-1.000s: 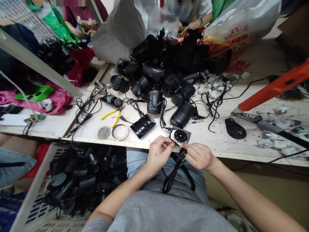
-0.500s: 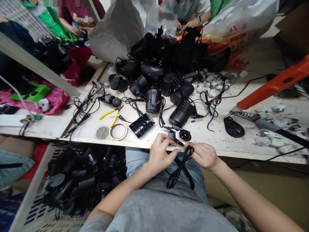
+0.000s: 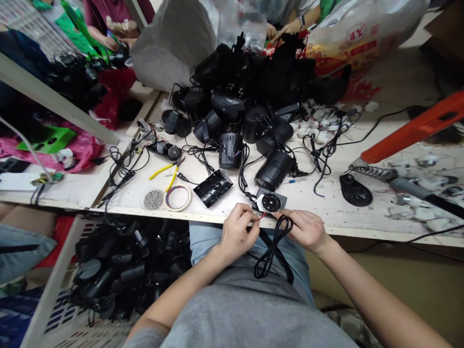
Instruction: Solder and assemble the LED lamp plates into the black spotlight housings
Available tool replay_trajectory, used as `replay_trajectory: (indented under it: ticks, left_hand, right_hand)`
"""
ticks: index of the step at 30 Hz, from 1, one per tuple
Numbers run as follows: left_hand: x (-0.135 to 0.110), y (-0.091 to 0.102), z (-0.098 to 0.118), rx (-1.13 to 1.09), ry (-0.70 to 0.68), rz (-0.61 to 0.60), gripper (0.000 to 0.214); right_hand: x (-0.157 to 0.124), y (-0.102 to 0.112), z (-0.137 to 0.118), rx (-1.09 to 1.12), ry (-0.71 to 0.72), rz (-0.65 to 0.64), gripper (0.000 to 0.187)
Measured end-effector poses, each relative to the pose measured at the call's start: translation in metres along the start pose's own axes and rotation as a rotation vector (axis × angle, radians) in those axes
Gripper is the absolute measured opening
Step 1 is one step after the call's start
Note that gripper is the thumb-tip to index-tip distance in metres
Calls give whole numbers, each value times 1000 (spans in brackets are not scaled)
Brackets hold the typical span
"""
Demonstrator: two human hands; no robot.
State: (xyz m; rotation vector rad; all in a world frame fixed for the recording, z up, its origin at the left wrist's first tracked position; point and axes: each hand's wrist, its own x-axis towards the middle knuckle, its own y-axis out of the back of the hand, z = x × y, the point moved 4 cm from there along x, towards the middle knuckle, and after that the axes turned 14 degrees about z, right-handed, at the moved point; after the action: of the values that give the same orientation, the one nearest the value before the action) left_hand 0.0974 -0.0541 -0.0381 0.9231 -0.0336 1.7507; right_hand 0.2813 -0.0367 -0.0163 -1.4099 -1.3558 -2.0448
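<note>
At the table's front edge, a small white-and-black part with a round slotted black disc (image 3: pixel 271 202) sits on a dark square housing (image 3: pixel 282 199). My left hand (image 3: pixel 237 232) is closed in a pinch at the left of it, on thin red wires (image 3: pixel 261 215). On the other side, my right hand (image 3: pixel 306 229) has its fingers closed at the lower edge of the disc part; its fingertips are partly hidden. A coiled black cable (image 3: pixel 270 251) hangs below, beside the right fingers. Just left lies an open black half-shell (image 3: pixel 213 188).
Yellow-handled pliers (image 3: pixel 172 176), a tape roll (image 3: pixel 178 197) and a dish of screws (image 3: pixel 152 198) lie left. Black cylindrical lamp housings (image 3: pixel 273 170) pile up behind. An orange-handled tool (image 3: pixel 413 128) juts in from the right. A crate (image 3: pixel 47 295) of black parts stands below left. Co-workers' hands (image 3: pixel 286 31) show at the back.
The disc part has turned flatter, so more of the dark square housing shows. My left thumb has drawn in to the fingers at the red wires. The right hand has barely moved.
</note>
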Motion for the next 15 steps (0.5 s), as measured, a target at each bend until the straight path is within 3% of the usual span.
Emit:
replay_trajectory:
  ticks: [5, 8, 12, 15]
  left_hand:
    - [-2, 1, 2, -55, 57, -41, 9]
    - [5, 6, 1, -123, 144, 0, 6]
    - [43, 30, 14, -213, 225, 98, 5]
    - [87, 65, 53, -265, 171, 156, 11]
  right_hand:
    - [0, 0, 1, -10, -3, 3, 23]
    - [0, 0, 1, -25, 5, -15, 22]
    - [3, 2, 3, -47, 1, -15, 21]
    - [5, 3, 3, -45, 8, -6, 19]
